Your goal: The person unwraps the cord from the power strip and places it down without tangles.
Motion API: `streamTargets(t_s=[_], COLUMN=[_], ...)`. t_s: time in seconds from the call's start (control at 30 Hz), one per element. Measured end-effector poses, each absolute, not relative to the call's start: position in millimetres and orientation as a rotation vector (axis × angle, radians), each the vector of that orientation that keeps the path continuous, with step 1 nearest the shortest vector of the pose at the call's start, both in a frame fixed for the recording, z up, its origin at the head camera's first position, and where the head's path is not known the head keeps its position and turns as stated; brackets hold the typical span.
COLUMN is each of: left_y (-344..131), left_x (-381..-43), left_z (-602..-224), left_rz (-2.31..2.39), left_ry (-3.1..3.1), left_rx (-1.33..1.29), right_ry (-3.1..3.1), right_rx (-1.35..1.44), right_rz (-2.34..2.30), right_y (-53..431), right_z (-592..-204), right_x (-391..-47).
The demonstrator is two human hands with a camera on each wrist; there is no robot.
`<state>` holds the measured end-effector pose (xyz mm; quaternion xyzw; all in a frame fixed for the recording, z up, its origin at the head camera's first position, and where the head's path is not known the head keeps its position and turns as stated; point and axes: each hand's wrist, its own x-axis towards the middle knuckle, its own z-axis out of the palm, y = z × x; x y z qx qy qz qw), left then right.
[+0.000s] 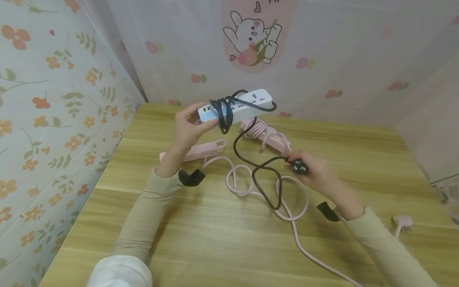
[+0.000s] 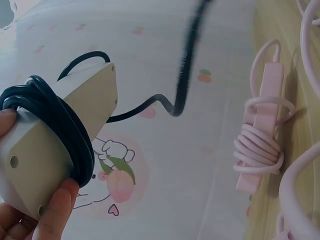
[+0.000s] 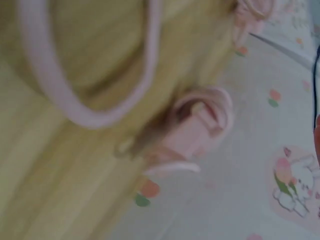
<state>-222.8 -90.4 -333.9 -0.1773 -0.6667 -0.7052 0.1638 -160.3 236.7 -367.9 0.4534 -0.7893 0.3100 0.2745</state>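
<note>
My left hand [image 1: 189,126] grips one end of a white power strip [image 1: 247,104], held up over the back of the table. Several turns of black cord [image 1: 225,115] are wound round the strip near that hand, and the left wrist view shows its beige underside [image 2: 35,162]. From the strip a loose length of the cord hangs down in a loop and runs over to the right. There my right hand [image 1: 315,167] holds the black plug [image 1: 299,167], prongs showing, between thumb and fingers. Only a sliver of that hand shows in the right wrist view, which is blurred.
Behind the raised strip lies a pink power strip [image 1: 276,141] with its cord wrapped round it. Another pink power strip [image 1: 204,151] lies by the left forearm; loose pink cord [image 1: 239,193] coils across the wooden table [image 1: 201,239]. A pink plug [image 1: 403,220] sits at the right. Patterned curtains stand behind.
</note>
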Motion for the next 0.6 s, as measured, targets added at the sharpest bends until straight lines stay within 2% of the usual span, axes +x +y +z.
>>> streamTargets(t_s=[0.13, 0.6], left_y=[-89.2, -87.8], left_x=[-221.2, -219.1], left_z=[-330.9, -328.2], left_rz=[-2.004, -2.000], left_ry=[-1.918, -1.931], left_rx=[-0.509, -0.508], right_ry=[-2.269, -2.662], right_rx=[1.297, 1.267], right_rz=[0.785, 0.815], right_y=[236.6, 243.1], right_z=[-387.0, -424.3], right_x=[-157.5, -154.9])
